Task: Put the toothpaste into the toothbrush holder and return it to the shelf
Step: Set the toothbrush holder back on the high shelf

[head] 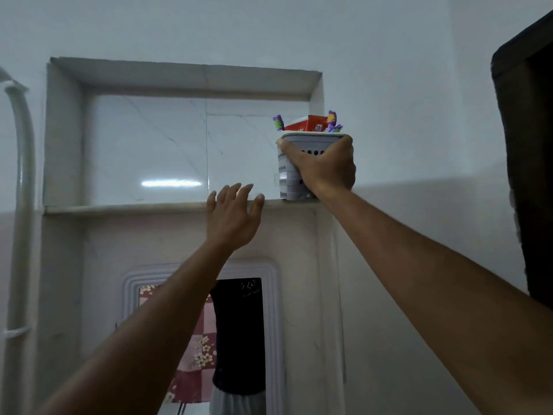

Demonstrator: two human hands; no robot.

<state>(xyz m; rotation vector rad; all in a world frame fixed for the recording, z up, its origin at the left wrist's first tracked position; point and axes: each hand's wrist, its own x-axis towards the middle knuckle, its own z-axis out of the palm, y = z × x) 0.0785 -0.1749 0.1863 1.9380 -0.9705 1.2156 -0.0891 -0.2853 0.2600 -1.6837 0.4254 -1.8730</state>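
A grey perforated toothbrush holder stands at the right end of the wall niche's shelf. My right hand is wrapped around its front, thumb on the left rim. A red and white toothpaste tube sticks out of the top, between a purple toothbrush on the left and another purple toothbrush on the right. My left hand is raised in front of the shelf edge, fingers spread, holding nothing.
The niche is a recessed marble-tiled alcove with a side wall just right of the holder. A white pipe runs up the left wall. A mirror hangs below the shelf. A dark cabinet juts in at the right.
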